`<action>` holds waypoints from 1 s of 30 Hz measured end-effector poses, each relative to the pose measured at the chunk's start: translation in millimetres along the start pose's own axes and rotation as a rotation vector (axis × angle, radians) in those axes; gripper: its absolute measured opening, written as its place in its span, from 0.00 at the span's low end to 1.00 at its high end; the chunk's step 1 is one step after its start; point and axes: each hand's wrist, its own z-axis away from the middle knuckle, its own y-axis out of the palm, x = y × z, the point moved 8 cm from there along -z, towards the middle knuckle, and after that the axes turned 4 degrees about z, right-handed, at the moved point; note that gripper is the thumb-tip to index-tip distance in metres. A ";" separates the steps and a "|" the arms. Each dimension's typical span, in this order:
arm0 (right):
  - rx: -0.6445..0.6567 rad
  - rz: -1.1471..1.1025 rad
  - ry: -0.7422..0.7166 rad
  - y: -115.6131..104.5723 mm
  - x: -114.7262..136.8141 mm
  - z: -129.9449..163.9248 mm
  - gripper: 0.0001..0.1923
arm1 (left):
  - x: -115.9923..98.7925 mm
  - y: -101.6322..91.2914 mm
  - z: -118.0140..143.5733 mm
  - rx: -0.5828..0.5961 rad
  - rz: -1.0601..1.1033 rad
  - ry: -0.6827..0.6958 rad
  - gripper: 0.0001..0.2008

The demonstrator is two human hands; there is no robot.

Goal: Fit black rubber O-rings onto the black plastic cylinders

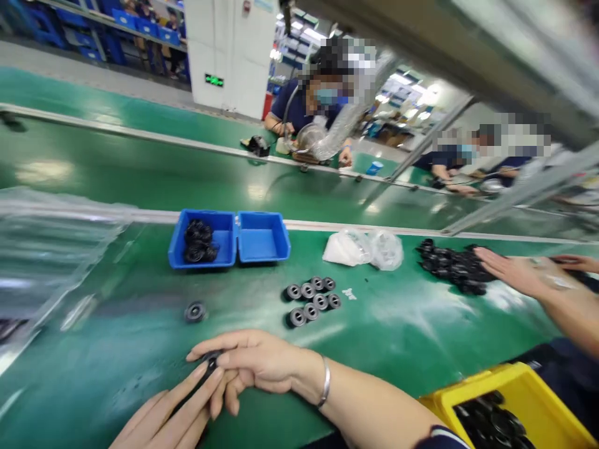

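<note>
A small black round part (213, 356) is pinched between my two hands above the green bench, partly covered by the fingers. My right hand (262, 362), with a silver bangle at the wrist, grips it from the right with thumb and forefinger. From the lower left my left hand (171, 408) presses its long fingers against the same part. Something dark also shows between the left fingers, too hidden to name. Beyond the hands lies a single black ring-shaped part (195, 311). Several similar round parts (309, 310) stand in two rows, with small white pieces (349, 294) beside them.
One blue bin (175, 252) holds black parts; another blue bin (264, 243) adjoins it. Clear plastic bags (349, 247) lie farther right. A co-worker's hand (515, 274) touches a pile of black parts (452, 265). A yellow bin (538, 393) with black parts stands lower right.
</note>
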 end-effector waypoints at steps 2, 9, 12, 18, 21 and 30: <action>-0.046 0.031 0.007 2.5 3.4 1.0 0.27 | -5.7 -6.2 -3.1 0.096 0.000 0.016 0.18; -0.201 0.134 0.051 0.5 9.8 -4.9 0.23 | 0.0 -15.5 -18.8 0.214 0.094 -0.116 0.15; -0.244 0.176 0.087 1.0 8.2 -5.4 0.25 | -1.8 -13.4 -19.8 0.228 0.103 -0.102 0.12; -0.292 0.179 0.089 -0.4 7.3 -5.3 0.26 | -3.9 -14.9 -14.8 0.207 0.079 -0.084 0.12; -0.260 0.135 0.048 1.3 8.2 -6.0 0.26 | -3.4 -15.3 -14.7 0.195 0.065 -0.086 0.14; -0.212 0.144 0.011 -2.2 -0.3 -5.2 0.18 | -10.9 -13.0 3.1 0.124 -0.030 -0.011 0.20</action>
